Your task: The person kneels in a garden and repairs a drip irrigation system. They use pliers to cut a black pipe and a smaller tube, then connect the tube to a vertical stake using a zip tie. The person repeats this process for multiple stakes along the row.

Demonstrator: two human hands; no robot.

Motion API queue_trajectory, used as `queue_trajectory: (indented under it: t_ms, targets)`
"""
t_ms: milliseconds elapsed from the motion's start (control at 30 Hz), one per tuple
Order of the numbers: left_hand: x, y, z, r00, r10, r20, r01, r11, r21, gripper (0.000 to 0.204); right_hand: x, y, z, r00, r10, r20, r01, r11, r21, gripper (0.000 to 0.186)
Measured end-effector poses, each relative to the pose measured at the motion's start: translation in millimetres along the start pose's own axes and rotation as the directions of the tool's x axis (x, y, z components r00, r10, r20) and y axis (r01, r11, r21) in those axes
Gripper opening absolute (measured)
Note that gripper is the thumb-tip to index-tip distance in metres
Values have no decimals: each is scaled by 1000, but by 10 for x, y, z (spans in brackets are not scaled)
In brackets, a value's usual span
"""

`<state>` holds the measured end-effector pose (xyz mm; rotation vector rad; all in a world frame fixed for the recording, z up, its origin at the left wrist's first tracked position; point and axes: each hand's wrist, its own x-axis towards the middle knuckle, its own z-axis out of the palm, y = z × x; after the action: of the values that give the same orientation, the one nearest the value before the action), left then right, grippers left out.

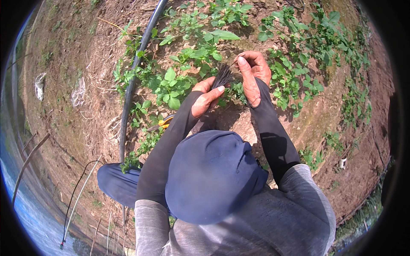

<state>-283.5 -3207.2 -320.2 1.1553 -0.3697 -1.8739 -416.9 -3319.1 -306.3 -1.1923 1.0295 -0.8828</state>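
My left hand (206, 97) is closed round a bundle of thin, dark, straight strands (223, 76), whose loose ends fan out beyond the fingers toward the upper right. Just to the right of the bundle is my right hand (253, 73), its thumb and forefinger pinched together near the strand tips. Whatever lies in that pinch is too small to make out. Both forearms wear dark sleeves. Beside my left forearm, a hand tool with orange-yellow handles (164, 122) lies on the ground, partly hidden by the arm.
Leafy green plants (173, 88) grow in front of me, with more plants (294, 72) to the right. A black pipe (130, 91) runs along the soil on the left. Farther left are pale plastic scraps (39, 86), a stick (29, 162) and blue sheeting (25, 205).
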Motion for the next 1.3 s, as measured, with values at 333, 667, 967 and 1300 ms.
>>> queue_trajectory:
  t_ms: [333, 667, 967, 1300]
  targets:
    - [177, -96, 29, 986, 13, -165, 8, 992, 129, 20, 312, 126, -511, 966, -90, -241, 123, 984, 126, 14]
    - [768, -202, -19, 952, 39, -302, 81, 924, 374, 28, -181, 395, -599, 987, 88, -134, -66, 984, 163, 15]
    - [1114, -200, 150, 979, 116, -169, -83, 978, 192, 46, -300, 579, -773, 978, 201, -63, -196, 977, 81, 14]
    - [707, -43, 131, 961, 187, -206, 7, 723, 691, 48, -293, 89, -605, 981, 196, -10, -192, 968, 163, 12]
